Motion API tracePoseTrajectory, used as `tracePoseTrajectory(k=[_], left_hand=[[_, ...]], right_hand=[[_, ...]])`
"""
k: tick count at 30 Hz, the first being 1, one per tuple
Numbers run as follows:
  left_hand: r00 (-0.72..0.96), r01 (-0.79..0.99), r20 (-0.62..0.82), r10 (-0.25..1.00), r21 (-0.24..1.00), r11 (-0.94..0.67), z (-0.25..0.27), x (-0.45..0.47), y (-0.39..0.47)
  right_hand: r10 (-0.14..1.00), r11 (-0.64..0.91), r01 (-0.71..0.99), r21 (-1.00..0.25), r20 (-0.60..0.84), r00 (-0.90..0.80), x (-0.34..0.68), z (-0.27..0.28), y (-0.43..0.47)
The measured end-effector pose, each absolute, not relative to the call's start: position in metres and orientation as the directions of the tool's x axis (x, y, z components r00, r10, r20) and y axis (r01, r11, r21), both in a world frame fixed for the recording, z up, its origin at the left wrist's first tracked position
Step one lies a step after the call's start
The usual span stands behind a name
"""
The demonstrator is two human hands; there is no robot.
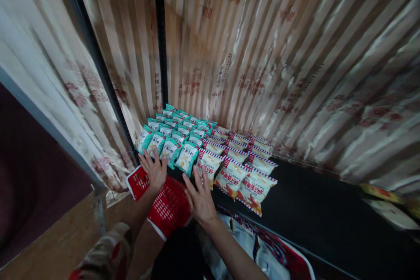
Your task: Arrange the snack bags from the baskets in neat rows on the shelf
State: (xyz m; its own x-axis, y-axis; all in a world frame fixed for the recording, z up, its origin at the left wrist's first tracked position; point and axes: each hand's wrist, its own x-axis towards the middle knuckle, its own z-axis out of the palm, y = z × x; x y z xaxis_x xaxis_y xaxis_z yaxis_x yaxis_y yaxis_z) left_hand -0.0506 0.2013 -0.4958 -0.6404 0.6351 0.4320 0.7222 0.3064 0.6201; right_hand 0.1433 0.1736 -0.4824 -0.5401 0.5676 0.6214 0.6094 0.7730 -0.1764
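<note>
The left hand and right hand are showing wide, empty grips beside green packets and white bags sitting in rows on the shelf; nudging lightly, evenly should be keeping them straight.

Glossy plast. pkts, matt shelf, plast. basket
</note>
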Motion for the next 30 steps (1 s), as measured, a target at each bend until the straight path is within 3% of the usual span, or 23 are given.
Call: tracePoseTrajectory(k=[8, 14, 30], left_hand=[[-0.542, 0.819, 0.516, 0.663, 0.503, 0.278, -0.508, -0.11, 0.24], [-0.507, 0.833, 0.496, 0.705, 0.493, 0.252, -0.517, -0.108, 0.257], [-0.478, 0.842, 0.478, 0.737, 0.488, 0.231, -0.517, -0.106, 0.268]], right_hand=[[0.641, 0.698, 0.707, -0.117, 0.544, -0.542, 0.065, -0.485, 0.215], [0.693, 0.642, 0.761, -0.093, 0.495, -0.524, 0.055, -0.494, 0.233], [0.684, 0.635, 0.764, -0.114, 0.542, -0.489, 0.047, -0.505, 0.242]])
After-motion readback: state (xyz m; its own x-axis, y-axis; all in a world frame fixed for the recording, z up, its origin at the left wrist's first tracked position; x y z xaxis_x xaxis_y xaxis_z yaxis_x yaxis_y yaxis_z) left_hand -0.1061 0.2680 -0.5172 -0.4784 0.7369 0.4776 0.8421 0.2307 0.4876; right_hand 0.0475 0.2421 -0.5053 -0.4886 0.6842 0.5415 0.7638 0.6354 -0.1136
